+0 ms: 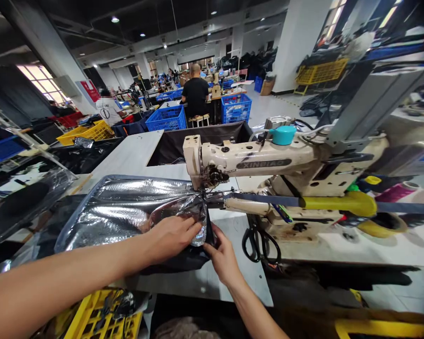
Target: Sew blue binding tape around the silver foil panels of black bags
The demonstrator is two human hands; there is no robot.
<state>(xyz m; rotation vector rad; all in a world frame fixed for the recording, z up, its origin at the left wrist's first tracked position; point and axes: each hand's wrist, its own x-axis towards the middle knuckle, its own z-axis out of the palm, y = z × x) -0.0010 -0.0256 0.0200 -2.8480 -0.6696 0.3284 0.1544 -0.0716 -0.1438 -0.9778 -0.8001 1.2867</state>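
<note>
A silver foil-lined fabric panel [127,197] with a dark edge binding lies on the sewing table, its right edge bunched under the needle area of a cream sewing machine [261,160]. My left hand [173,235] rests on the foil near that edge, fingers stretched out and lying on it. Lower right, my right hand [224,256] pinches the panel's dark edge between thumb and fingers. A grey binding strip [268,199] runs from the right through a yellow guide [339,207] to the needle area.
Black-handled scissors [260,245] lie right of my right hand. A yellow tape roll [383,225] sits by the machine base. A yellow crate [104,315] stands below the table's front edge. Beyond the table are blue crates [167,117] and a seated person in black [195,94].
</note>
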